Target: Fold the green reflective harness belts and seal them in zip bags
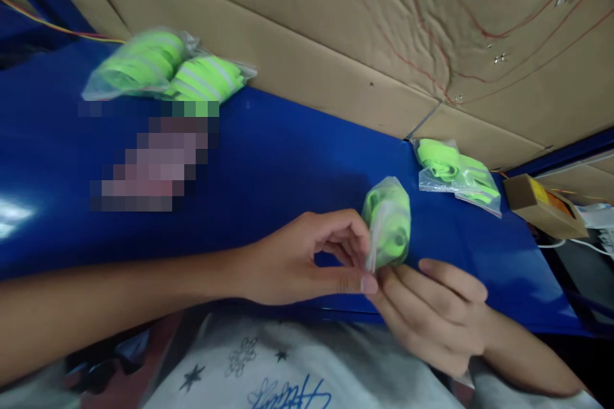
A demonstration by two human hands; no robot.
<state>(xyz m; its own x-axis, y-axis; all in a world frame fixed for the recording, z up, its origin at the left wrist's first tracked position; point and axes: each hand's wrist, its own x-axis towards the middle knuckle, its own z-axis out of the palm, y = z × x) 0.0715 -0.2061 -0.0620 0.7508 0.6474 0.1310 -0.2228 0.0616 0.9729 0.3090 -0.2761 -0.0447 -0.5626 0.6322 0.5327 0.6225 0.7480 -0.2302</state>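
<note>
Near the front edge of the blue table, a clear zip bag [394,223] holds a rolled neon-green strap with pale grey stripes. My left hand [311,259] pinches the bag's edge between thumb and fingers, on its left side. My right hand [434,313] is closed at the bag's lower corner, its fingers curled close to my left thumb. The right fingertips are partly hidden, but they seem to grip the same edge. The bag stands tilted above the table between both hands.
Two filled bags of green straps [139,64] lie at the back left, against a cardboard wall [307,32]. More bagged straps [436,160] rest at the right, beside an open cardboard box [544,208]. A pixelated patch covers something on the blue table [288,147]. Red wires run along the cardboard.
</note>
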